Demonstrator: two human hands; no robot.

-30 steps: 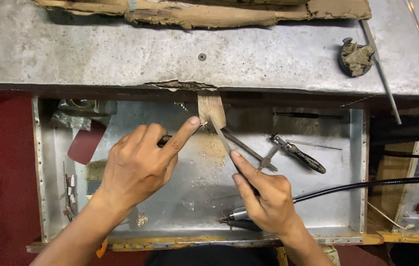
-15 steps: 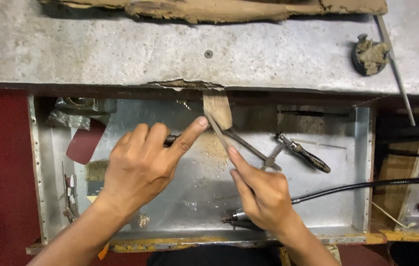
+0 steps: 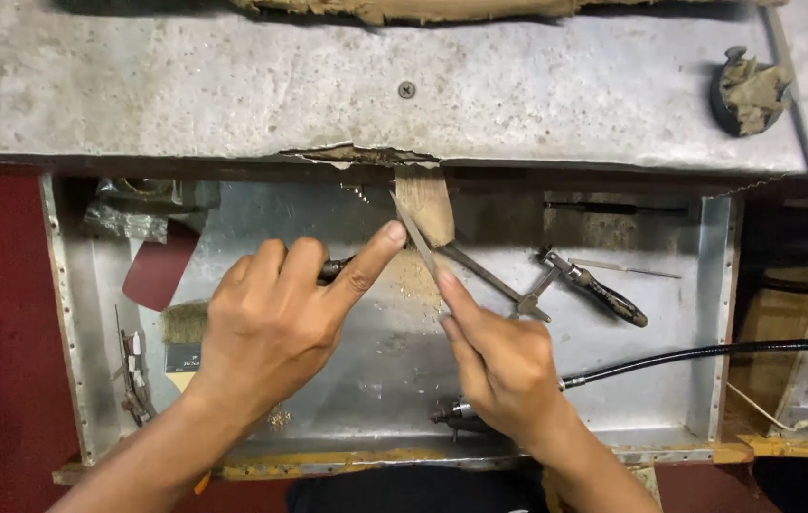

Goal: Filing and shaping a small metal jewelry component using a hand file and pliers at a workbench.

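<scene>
Grey, scuffed metal covers the bench top (image 3: 186, 85), and below its edge a sheet-metal tray (image 3: 722, 313) catches filings. My left hand (image 3: 271, 328) is curled shut around a dark handle (image 3: 333, 269), index finger stretched toward the wooden bench pin (image 3: 426, 204) jutting from the bench edge. My right hand (image 3: 499, 366) pinches a thin flat file (image 3: 420, 245) between thumb and forefinger, its blade laid against the pin's left side. Pliers (image 3: 589, 290) lie in the tray just right of the file.
</scene>
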